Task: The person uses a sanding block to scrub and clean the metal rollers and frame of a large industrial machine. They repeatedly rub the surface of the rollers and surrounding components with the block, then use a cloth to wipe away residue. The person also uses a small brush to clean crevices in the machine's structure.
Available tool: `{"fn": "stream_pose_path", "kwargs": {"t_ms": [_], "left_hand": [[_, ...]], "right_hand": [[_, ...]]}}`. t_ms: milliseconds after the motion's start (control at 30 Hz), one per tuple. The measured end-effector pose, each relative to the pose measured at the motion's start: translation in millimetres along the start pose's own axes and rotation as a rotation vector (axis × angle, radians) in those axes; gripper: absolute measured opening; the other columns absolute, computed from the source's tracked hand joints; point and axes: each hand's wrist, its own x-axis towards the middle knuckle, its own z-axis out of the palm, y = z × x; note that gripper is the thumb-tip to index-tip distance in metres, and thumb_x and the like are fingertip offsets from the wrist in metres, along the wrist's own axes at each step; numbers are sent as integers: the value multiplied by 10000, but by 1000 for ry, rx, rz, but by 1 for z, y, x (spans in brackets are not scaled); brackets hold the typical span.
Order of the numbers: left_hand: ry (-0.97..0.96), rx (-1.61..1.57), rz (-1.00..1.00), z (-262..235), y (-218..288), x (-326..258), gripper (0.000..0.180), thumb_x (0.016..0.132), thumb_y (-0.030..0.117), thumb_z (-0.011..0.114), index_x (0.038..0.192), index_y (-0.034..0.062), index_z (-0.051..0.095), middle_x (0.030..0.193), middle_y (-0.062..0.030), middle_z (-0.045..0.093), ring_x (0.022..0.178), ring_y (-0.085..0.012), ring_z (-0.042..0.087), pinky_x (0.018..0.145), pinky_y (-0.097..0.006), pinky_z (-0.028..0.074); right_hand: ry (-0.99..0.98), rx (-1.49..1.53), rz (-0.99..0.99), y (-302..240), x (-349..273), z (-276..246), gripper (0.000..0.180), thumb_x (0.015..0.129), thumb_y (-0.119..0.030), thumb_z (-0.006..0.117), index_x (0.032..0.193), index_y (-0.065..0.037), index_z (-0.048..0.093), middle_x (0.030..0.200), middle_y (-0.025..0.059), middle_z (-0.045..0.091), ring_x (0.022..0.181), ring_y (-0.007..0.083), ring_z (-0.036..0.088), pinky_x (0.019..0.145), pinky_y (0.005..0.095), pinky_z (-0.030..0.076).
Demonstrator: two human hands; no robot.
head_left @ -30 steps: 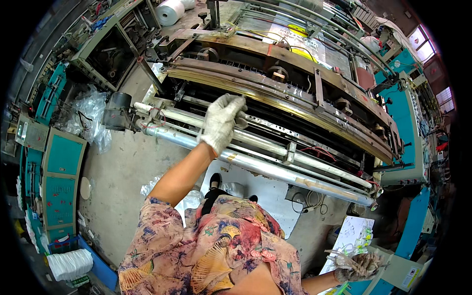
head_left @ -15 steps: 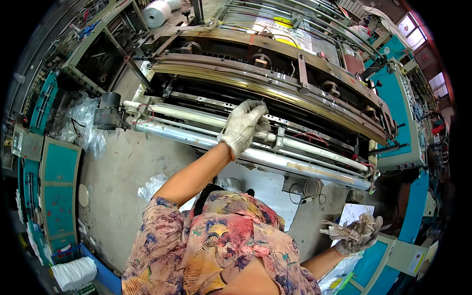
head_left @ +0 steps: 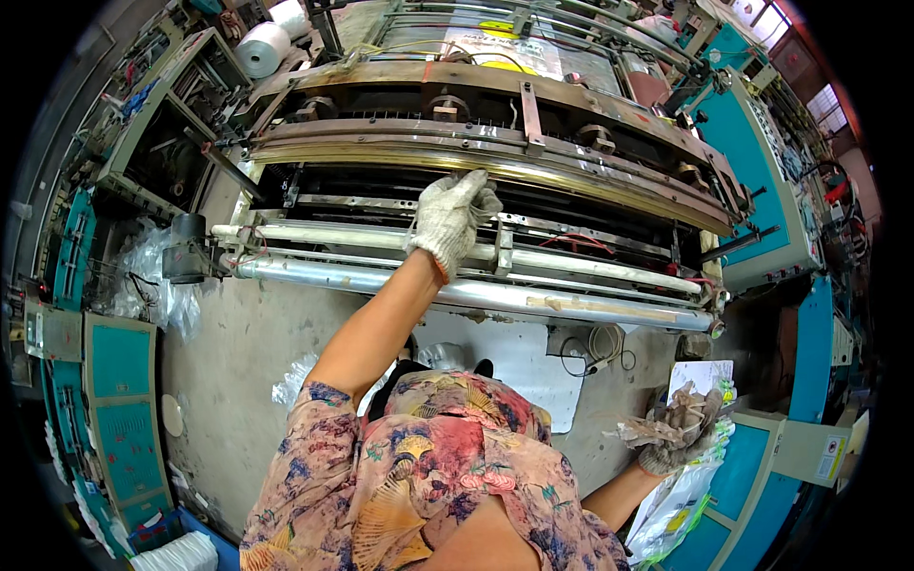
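My left hand (head_left: 449, 221), in a whitish knit glove, reaches over the front rollers of a long machine (head_left: 562, 90). Its fingers are curled together just below a brass-coloured bar (head_left: 562, 179); what they hold, if anything, is hidden. A pale roller (head_left: 609, 267) and a thick silver roller (head_left: 571, 304) run beneath my wrist. Low on the right, my right hand (head_left: 669, 454), gloved too, is closed round crumpled, dirty plastic film scraps (head_left: 657, 428). That hand is just above a stack of printed plastic bags (head_left: 671, 514).
Teal cabinets (head_left: 122, 366) stand at the left, beside loose clear film (head_left: 157, 295). A teal machine housing (head_left: 757, 181) rises at the right. A coiled cable (head_left: 605, 344) lies near a white sheet (head_left: 519, 357) on the floor. White film rolls (head_left: 262, 51) sit at the back left.
The whole view has shifted, with the machine now further left. My left hand's fingertips have come closer to the brass-coloured bar. My right hand still holds the film scraps.
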Motion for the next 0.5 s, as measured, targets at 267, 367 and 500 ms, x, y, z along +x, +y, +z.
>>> {"fn": "stream_pose_path", "kwargs": {"t_ms": [267,367,500], "left_hand": [[55,-12,25,1,-7,-2,134,891,32,661,964,-11,558,845,-133,626,636,-121,575,552,-233,532],[49,-49,6,2,-8,-1,130,884,33,660,947,-9,554,835,-127,624,630,-115,574,529,-218,515],[72,49,-56,6,-9,3,124,877,32,657,920,-2,545,818,-115,618,603,-113,566,474,-210,480]], "right_hand": [[126,33,82,15,3,75,258,826,-167,640,1027,-88,499,825,45,549,582,164,540,622,346,516],[242,5,9,25,3,87,234,834,-177,653,969,-100,478,784,41,537,511,149,497,482,317,472],[42,30,128,25,4,85,250,847,-181,664,883,-105,428,704,27,508,464,116,437,396,282,387]]}}
